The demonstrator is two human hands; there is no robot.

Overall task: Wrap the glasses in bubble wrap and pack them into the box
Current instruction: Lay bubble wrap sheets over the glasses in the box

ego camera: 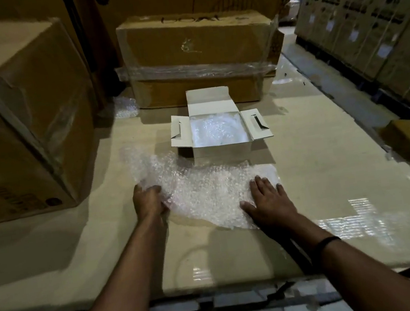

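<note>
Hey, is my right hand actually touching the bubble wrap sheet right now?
Touching. The head view shows the right hand lying flat, fingers spread, on the right part of the bubble wrap sheet, with no gap visible.

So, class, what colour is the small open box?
White; the box shows best in head view.

White box (222, 153): open, flaps spread, bubble wrap inside.
Bubble wrap sheet (203, 189): crumpled, just in front of the white box.
Left hand (150, 201): front-left of the white box, gripping the sheet's left edge.
Right hand (269, 199): front-right of the white box, flat on the sheet, fingers spread.
Film-wrapped carton (197, 44): directly behind the white box.
Large carton (18, 114): left of the white box.
</note>
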